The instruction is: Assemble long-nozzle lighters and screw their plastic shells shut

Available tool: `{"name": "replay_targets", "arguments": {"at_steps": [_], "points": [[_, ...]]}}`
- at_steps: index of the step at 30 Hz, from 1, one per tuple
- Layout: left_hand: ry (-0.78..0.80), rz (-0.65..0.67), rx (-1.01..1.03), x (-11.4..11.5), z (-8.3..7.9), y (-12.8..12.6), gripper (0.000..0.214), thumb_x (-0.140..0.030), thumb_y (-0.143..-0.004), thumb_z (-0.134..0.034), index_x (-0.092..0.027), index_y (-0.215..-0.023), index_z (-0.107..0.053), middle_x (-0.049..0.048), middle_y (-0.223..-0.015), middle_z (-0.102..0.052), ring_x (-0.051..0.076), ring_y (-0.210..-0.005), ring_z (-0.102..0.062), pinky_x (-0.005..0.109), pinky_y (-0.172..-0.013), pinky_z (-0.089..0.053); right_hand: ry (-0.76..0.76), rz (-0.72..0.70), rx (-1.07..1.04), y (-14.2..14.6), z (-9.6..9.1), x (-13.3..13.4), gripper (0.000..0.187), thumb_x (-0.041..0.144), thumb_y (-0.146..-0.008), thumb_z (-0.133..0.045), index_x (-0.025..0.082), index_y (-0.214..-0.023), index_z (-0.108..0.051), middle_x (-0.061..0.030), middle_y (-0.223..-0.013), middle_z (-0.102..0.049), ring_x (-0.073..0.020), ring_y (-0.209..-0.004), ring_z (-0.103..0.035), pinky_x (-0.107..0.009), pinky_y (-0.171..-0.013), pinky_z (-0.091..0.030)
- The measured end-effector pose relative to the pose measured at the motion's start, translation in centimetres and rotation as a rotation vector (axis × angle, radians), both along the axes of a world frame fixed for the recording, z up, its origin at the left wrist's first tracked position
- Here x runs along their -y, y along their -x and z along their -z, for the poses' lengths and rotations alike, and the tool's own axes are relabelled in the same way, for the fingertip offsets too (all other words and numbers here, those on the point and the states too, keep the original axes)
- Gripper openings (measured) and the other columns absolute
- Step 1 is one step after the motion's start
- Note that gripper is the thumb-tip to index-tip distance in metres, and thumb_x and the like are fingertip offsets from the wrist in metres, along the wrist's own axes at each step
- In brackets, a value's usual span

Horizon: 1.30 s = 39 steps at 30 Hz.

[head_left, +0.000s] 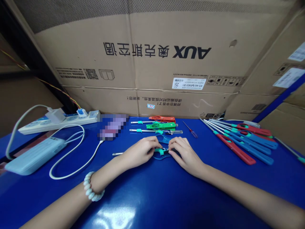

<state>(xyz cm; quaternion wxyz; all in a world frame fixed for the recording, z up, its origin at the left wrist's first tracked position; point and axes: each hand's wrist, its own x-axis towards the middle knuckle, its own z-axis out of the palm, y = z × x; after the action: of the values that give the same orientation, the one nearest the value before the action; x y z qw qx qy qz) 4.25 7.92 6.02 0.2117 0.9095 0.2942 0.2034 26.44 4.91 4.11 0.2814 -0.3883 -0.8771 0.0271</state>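
My left hand is closed at the left end of an opened long-reach lighter's inner parts, near its green trigger. A metal tube sticks out to the left beneath that hand. Opposite it, my right hand pinches the black end of the same parts, close to some thin white wires. Part of a blue handle shell shows under the fingers. Another blue shell half lies just behind. Farther back rest an orange shell, a green shell and lighter innards with a clear tank.
Several red and blue lighters lie fanned at the right, with a screwdriver left of them. To the left are a power bank, its white cable, a power strip and a blurred-out purple item. A cardboard box walls the back.
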Motion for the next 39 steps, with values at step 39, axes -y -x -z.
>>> {"name": "replay_targets", "arguments": {"at_steps": [39], "points": [[-0.173, 0.046, -0.048, 0.25, 0.39, -0.10, 0.035, 0.002, -0.084, -0.041, -0.015, -0.105, -0.063, 0.0062, -0.096, -0.058, 0.015, -0.088, -0.056, 0.025, -0.079, -0.047, 0.041, -0.063, -0.021, 0.11, 0.20, 0.37, 0.012, 0.018, -0.094, -0.043, 0.019, -0.085, -0.051, -0.0063, -0.090, -0.059, -0.0191, -0.083, -0.052, -0.035, -0.078, -0.040]]}}
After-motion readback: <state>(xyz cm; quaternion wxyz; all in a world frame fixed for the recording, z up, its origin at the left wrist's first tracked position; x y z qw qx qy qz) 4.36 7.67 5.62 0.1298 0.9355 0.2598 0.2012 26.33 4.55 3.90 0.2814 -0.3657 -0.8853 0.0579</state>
